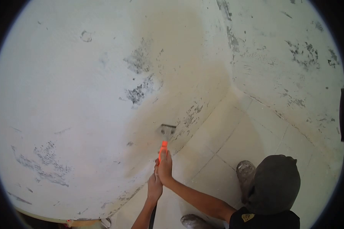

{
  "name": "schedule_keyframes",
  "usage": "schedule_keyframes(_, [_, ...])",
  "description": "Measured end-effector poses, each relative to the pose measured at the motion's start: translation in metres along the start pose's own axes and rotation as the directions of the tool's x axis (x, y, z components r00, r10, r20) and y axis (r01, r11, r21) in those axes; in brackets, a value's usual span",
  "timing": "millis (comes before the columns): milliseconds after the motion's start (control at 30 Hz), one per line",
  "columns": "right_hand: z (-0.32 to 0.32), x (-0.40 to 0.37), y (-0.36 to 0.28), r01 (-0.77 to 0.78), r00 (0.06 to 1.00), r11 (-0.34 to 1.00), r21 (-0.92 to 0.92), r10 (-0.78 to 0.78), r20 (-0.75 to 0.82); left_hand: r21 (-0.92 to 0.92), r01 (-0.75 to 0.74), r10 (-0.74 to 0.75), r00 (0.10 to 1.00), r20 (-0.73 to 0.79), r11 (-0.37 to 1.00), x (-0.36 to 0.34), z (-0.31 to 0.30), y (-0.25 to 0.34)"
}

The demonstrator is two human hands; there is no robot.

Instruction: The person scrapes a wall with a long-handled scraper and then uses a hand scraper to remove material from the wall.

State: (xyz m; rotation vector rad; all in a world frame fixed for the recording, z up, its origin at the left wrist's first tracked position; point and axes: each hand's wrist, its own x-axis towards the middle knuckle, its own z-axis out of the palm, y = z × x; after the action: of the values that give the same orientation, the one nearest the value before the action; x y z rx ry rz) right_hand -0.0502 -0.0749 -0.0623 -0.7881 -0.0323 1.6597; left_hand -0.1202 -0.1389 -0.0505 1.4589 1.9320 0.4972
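Note:
Both my hands are closed round a long-handled scraper (164,146). It has an orange section near the head and a dark shaft (153,217) that runs down out of view. My right hand (165,168) grips the orange part, its arm reaching in from the lower right. Just below and to the left, my left hand (154,187) wraps the shaft. The scraper's flat metal blade (168,129), slightly blurred, lies over the whitish wall (91,114), close to dark scraped patches (193,114).
A second wall (290,42) with dark marks meets the first at a corner. Pale floor tiles (225,133) run along the base. Dusty boots (246,170) stand on them. Beside these bulges a dark grey rounded cloth shape (276,185), above a black garment with a gold emblem (247,217).

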Motion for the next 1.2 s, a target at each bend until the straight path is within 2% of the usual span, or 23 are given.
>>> schedule_keyframes(67, [0.000, -0.006, 0.010, -0.045, 0.999, 0.993, -0.106, 0.043, -0.021, -0.128, 0.031, -0.040, 0.997, -0.065, 0.991, -0.007, 0.004, -0.013])
schedule_keyframes(200, [-0.003, -0.001, 0.016, -0.018, 1.000, 0.997, -0.070, 0.016, -0.025, -0.139, 0.006, -0.010, 1.000, -0.026, 0.990, -0.003, 0.003, -0.021])
schedule_keyframes(400, [0.004, -0.003, 0.012, -0.017, 1.000, 0.999, -0.027, 0.017, -0.020, -0.124, -0.004, -0.002, 0.999, -0.047, 0.992, -0.001, -0.002, -0.014])
schedule_keyframes(467, [0.004, 0.003, 0.014, 0.023, 0.999, 1.000, -0.012, -0.023, -0.025, -0.042, -0.053, 0.051, 0.997, -0.057, 0.998, 0.008, -0.003, -0.022])
schedule_keyframes(567, [0.004, 0.014, 0.007, 0.017, 1.000, 1.000, 0.015, -0.017, -0.014, 0.041, 0.031, -0.030, 0.999, -0.014, 0.999, 0.013, -0.008, 0.005])
schedule_keyframes(700, [-0.003, 0.006, 0.004, 0.012, 1.000, 0.999, -0.051, -0.012, 0.010, -0.046, -0.083, 0.080, 0.995, -0.067, 0.995, 0.008, 0.008, -0.010])
schedule_keyframes(800, [-0.005, 0.010, 0.008, -0.015, 1.000, 0.998, -0.067, 0.015, -0.005, -0.117, -0.058, 0.046, 0.994, -0.100, 0.991, 0.009, 0.008, -0.010])
schedule_keyframes(867, [-0.002, 0.018, -0.005, 0.020, 0.999, 0.999, 0.036, -0.019, -0.035, 0.067, 0.027, -0.030, 0.998, 0.046, 0.997, 0.022, 0.001, 0.002])
schedule_keyframes(900, [-0.004, 0.015, -0.005, 0.020, 0.999, 0.999, 0.029, -0.019, -0.034, 0.060, 0.029, -0.032, 0.999, 0.044, 0.998, 0.019, 0.004, 0.002])
schedule_keyframes(967, [-0.004, 0.008, -0.003, 0.051, 0.998, 0.992, -0.116, -0.055, -0.029, -0.058, 0.052, -0.050, 0.998, 0.035, 0.997, 0.008, 0.008, -0.002])
schedule_keyframes(1000, [-0.004, 0.007, 0.000, 0.065, 0.997, 0.992, -0.104, -0.067, -0.024, -0.100, -0.108, 0.096, 0.988, -0.122, 0.989, 0.008, 0.019, -0.024])
schedule_keyframes(1033, [-0.005, 0.005, 0.004, 0.046, 0.999, 0.992, -0.121, -0.046, 0.004, -0.092, -0.124, 0.113, 0.986, -0.122, 0.988, 0.011, 0.017, -0.015])
schedule_keyframes(1100, [-0.004, 0.005, 0.008, 0.005, 1.000, 0.991, -0.133, -0.003, 0.016, -0.090, -0.057, 0.049, 0.995, -0.089, 0.994, 0.002, 0.010, -0.011])
schedule_keyframes(1133, [-0.001, 0.006, -0.001, -0.011, 1.000, 0.997, -0.081, 0.010, -0.007, -0.037, -0.030, 0.029, 0.999, -0.027, 0.999, 0.007, 0.006, -0.014])
schedule_keyframes(1167, [-0.001, 0.005, -0.005, -0.024, 0.999, 0.999, -0.039, 0.023, -0.025, -0.044, -0.011, 0.009, 0.999, -0.030, 0.999, 0.006, 0.006, -0.015])
schedule_keyframes(1200, [-0.004, 0.001, -0.001, -0.034, 0.999, 0.998, -0.049, 0.033, -0.022, -0.018, 0.016, -0.016, 1.000, 0.006, 1.000, 0.007, 0.004, -0.011])
